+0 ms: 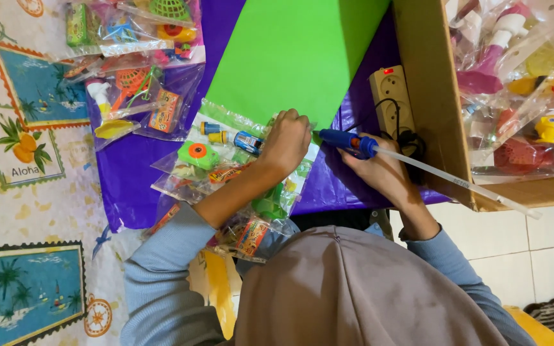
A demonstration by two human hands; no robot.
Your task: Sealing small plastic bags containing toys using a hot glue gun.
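Right hand (379,170) grips blue hot-glue gun (347,142), fingers closed, nozzle toward 9 o'clock. Left hand (286,141), closed, presses clear plastic toy packets (216,157) against green card sheet (290,57). Risk: glue burns fingers; trailing cord likely snags.

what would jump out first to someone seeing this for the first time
A bright green sheet fills the top centre, lying on purple plastic. Just below it, the right hand holds a blue glue gun, while the left hand presses on clear bags of small toys.

toy bags (226,160): glossy clear plastic | green sheet (290,57): matt paper | box (428,96): cardboard
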